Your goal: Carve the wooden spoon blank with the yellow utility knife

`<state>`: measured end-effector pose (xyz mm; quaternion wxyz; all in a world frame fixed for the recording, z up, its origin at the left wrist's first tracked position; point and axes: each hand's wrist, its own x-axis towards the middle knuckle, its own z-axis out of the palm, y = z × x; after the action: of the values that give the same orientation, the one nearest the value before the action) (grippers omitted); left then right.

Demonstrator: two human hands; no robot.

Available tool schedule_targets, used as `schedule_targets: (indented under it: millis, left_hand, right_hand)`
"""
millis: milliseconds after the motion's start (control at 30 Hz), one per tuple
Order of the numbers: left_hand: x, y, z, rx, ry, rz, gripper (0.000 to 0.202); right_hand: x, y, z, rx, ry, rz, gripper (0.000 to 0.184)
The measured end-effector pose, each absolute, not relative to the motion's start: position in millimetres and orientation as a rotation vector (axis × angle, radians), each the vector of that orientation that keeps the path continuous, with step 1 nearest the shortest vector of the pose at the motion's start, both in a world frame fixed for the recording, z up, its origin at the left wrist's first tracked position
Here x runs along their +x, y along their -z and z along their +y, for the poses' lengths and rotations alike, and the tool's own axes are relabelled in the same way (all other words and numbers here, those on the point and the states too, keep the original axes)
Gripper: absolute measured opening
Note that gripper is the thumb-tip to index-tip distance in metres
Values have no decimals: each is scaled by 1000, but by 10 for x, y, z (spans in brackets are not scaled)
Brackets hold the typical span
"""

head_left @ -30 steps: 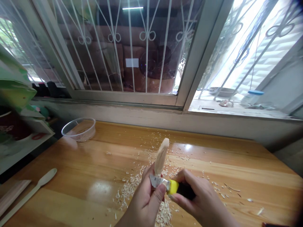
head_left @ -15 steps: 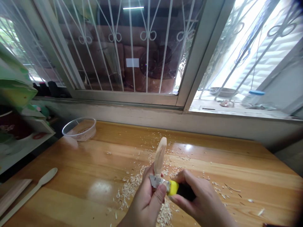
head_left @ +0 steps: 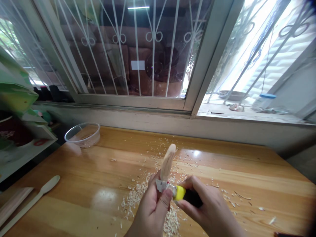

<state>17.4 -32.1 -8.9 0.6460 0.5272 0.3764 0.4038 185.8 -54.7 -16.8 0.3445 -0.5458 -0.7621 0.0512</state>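
Observation:
My left hand (head_left: 154,204) is wrapped round the lower part of a pale carved wooden piece (head_left: 168,161), whose rounded end points up and away from me. In my right hand (head_left: 208,204) is a utility knife (head_left: 180,193) with a yellow collar and a dark handle. Its short metal blade (head_left: 161,186) lies across the wood just above my left fingers. My left thumb presses against the metal part of the knife. The lower end of the wood is hidden by my hand. Below and around both hands, wood shavings (head_left: 171,222) are heaped on the table.
A clear plastic bowl (head_left: 82,135) stands at the back left of the wooden table (head_left: 81,171). Near the left edge lie a long wooden spoon (head_left: 37,199) and a flat wood strip (head_left: 14,204). A barred window (head_left: 133,102) rises behind the table. Shelving (head_left: 45,136) stands at far left.
The wood's tip has tilted slightly to the right. The knife blade has shifted a little up along the wood, with both hands keeping their hold.

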Motion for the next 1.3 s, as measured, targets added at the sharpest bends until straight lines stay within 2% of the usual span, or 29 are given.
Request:
schedule_targets:
  millis: [133,333,533,833,1100,1300]
  left_hand:
    - [146,122,-337,1170,-911,819,47]
    - [139,162,-352,1184,-884,872,53]
    - [151,166,-343,1198,-889,900,59]
    - [206,177,-338,1119,-931,900,59]
    - [232,289,-364,979,-944,773,71]
    - [241,280,-367,992,-944,803,67]
  right_hand:
    - [1860,157,-559,-1404,-283,-1982,35]
    - [1863,160,-564,-1392,-342,-1980,34]
    - [1869,153,-566,-1427,-288,-1986,35]
    - [1824,196,-563,-1441,-37,-1974,35]
    - [1827,138,-556,-1396,-300,-1972,36]
    - [1831,147,-562,-1426,-243,-1980,35]
